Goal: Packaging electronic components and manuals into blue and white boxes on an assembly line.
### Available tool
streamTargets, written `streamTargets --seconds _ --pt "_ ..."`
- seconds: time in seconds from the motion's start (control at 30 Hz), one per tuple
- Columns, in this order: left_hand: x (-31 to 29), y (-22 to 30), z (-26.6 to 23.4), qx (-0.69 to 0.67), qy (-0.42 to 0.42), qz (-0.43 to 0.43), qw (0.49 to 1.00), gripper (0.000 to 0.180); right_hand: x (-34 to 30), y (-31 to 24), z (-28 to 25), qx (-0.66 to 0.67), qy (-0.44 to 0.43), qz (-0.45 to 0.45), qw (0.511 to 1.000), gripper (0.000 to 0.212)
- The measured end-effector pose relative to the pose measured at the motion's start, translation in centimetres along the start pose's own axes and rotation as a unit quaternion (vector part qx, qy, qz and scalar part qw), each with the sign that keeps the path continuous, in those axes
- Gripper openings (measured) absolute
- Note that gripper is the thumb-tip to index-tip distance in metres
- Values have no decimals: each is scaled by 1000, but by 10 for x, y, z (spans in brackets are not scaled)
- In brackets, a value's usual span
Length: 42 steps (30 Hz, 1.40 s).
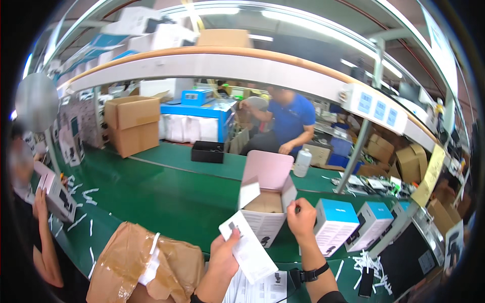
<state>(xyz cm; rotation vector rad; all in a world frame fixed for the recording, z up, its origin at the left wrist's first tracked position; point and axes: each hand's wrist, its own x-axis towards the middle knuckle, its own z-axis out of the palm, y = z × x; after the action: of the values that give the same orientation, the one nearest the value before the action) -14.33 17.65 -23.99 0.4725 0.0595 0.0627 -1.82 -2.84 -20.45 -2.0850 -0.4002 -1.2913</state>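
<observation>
My left hand (224,256) grips a white printed leaflet (251,252), thumb on top, in front of an open white carton (263,224). The carton stands upright with its pinkish lid raised and side flaps spread; brown cardboard shows inside. Beside its right flap, my right hand (301,219) is closed with the fingers curled. What it holds, if anything, I cannot make out. Below the leaflet lies a stack of similar printed sheets (255,292). To the right of my right hand stands a closed blue-topped white box (336,227).
More blue-topped boxes (371,224) stand right, by a metal post. Crumpled brown wrapping paper (146,262) lies front left. Paper strips and a dark phone-like object (366,282) lie front right. A bottle (302,162) and black tray (207,151) stand behind. People sit opposite and at left.
</observation>
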Motion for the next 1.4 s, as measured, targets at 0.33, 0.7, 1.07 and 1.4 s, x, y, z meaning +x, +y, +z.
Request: streamTargets --seconds 0.33,0.7,1.07,1.4 --pt "-36 -45 16 266 -87 92 956 30 -14 5 10 151 -138 220 954 70" --pt "114 -9 114 575 8 556 600 26 -8 6 0 139 -156 248 946 37" --pt "124 22 104 712 -53 599 363 37 -8 6 3 128 -155 224 953 39" --pt "104 10 71 644 22 445 622 47 -1 5 -4 128 -105 193 967 44"
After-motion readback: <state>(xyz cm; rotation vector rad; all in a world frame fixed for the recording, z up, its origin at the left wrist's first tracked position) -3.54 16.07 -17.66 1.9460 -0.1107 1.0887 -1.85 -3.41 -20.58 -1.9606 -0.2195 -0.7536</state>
